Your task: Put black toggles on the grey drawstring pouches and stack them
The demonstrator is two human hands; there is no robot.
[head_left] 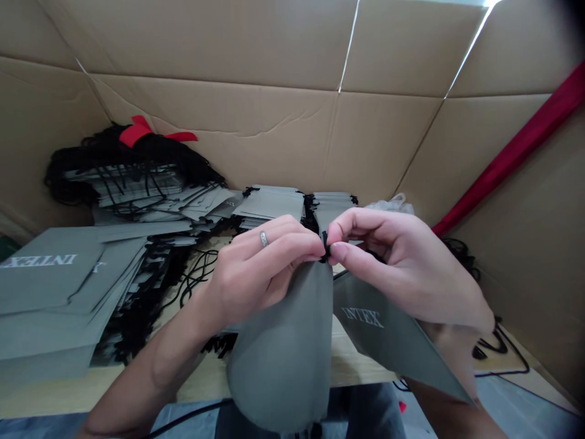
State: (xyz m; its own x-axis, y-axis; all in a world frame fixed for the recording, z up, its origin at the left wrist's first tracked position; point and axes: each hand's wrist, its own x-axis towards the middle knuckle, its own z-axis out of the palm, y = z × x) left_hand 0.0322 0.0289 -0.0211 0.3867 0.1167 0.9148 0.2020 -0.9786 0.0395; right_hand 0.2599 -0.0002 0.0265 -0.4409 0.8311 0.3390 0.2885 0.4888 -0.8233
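My left hand (265,262), with a ring on one finger, is closed in a pinch at the top edge of a flexible grey piece (287,353), where a black cord (325,247) gathers in a small knot-like bunch. The grey piece hangs down in a curve over the table's front edge. Thumb and forefinger of my right hand (388,262) pinch the same black cord, fingertips almost touching those of the left. Below the right hand hangs a grey panel printed INTEX (388,329); whether it belongs to the same piece I cannot tell.
Stacked grey INTEX pieces (41,286) with black cord ends cover the left. Behind them lies a bundle of black cords (169,152) with a red strip (137,131). More grey stacks (269,201) stand at the back. Cardboard walls (219,110) enclose the wooden table (50,390).
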